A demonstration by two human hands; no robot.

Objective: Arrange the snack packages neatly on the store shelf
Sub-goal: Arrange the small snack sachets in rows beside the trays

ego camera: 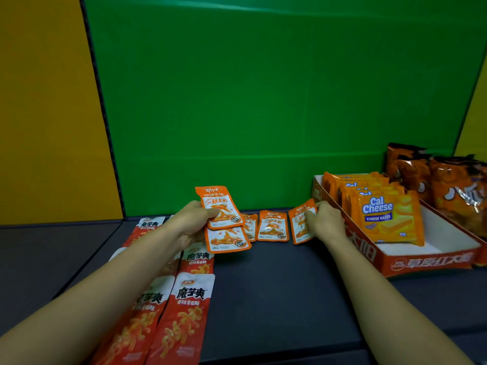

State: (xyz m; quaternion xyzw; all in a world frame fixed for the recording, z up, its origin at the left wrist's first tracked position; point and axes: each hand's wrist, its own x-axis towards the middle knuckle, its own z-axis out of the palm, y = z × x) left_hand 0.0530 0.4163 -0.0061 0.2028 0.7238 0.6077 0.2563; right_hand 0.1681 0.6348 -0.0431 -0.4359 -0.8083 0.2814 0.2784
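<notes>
Left hand [192, 225] clamps two orange sachets [221, 206], fanned, thumb on top. Right hand [326, 222], at its 3 o'clock, pinches single sachet [299, 219] by the right edge, tilted.

Small orange foil sachets [272, 226] stand in a row at the back (two overlap, lifted); long red-and-white packets [184, 312] lie flat, left.

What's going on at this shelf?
A person is lining up small orange snack sachets on the dark shelf. The left hand holds two orange sachets above the surface. The right hand grips another sachet at the end of a short row, beside the cardboard tray of Cal Cheese wafer packs. Long red snack packs lie under the left arm.
</notes>
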